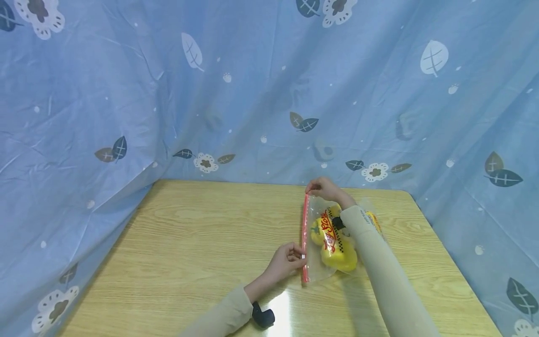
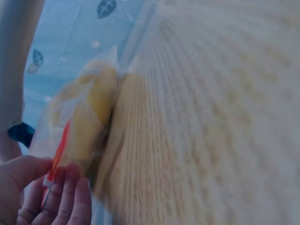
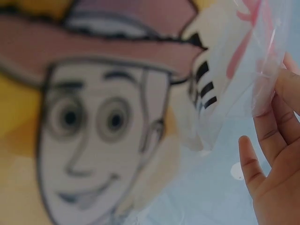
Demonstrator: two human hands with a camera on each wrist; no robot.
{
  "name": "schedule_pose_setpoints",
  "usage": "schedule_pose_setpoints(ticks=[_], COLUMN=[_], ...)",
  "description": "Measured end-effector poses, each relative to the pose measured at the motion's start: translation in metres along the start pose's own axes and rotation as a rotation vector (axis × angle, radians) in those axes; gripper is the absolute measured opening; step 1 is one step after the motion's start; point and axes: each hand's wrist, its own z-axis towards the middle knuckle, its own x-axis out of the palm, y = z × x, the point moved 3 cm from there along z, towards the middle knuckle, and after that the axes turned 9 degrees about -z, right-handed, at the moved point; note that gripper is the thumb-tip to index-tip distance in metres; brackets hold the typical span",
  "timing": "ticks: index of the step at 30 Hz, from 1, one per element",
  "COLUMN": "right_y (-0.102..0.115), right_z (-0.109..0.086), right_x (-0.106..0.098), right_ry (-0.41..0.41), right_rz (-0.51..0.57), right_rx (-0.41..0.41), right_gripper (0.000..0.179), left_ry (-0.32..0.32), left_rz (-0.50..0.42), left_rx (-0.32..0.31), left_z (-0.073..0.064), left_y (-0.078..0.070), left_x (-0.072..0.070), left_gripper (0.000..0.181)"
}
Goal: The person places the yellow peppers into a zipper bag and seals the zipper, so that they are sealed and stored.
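A clear zip bag (image 1: 319, 269) with a red zip strip (image 1: 305, 220) and printed lettering lies on the table, holding rounded yellow items (image 1: 338, 257). My left hand (image 1: 284, 262) pinches the strip toward its near end, at a small white slider (image 2: 48, 182), thumb on one side and fingers on the other. At the strip's far end, my right hand (image 1: 325, 188) pinches the bag's corner. A cartoon face in a hat (image 3: 93, 122) fills much of the right wrist view, printed on the bag. My right forearm covers part of the bag.
Beyond my right forearm, another clear printed bag (image 1: 374, 219) shows in part. The wooden table (image 1: 202, 224) meets a blue patterned curtain (image 1: 261, 93) at its back and sides. A black wrist camera (image 1: 263, 317) sits by my left sleeve.
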Motion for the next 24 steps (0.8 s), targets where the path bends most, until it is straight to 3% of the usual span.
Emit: schedule_pose_setpoints(ticks=[5,9,15,20,24], right_y=[-0.003,-0.003,0.003,0.004,0.006], right_z=[0.001,0.000,-0.002,-0.002,-0.001], right_x=[0.000,-0.001,-0.001,0.002,0.008], right_ry=[-0.002,-0.001,0.008,-0.005,-0.002], right_rz=[-0.009,-0.016,-0.003,-0.036,-0.059], right_rx=[0.012,0.033,0.044,0.030,-0.026], right_gripper=[0.011,0.010,0.011,0.012,0.017], left_ry=[0.072,0.134,0.166,0.174,0.172], left_rz=[0.024,-0.006,-0.004,0.072,0.130], left_rx=[-0.028,-0.068,-0.054,-0.049,-0.005], left_z=[-0.006,-0.012,-0.014,-0.013,-0.009], left_y=[0.018,0.027,0.027,0.024,0.021], left_x=[0.003,0.007,0.005,0.001,-0.004], left_gripper=[0.017,0.017,0.018,0.019,0.020])
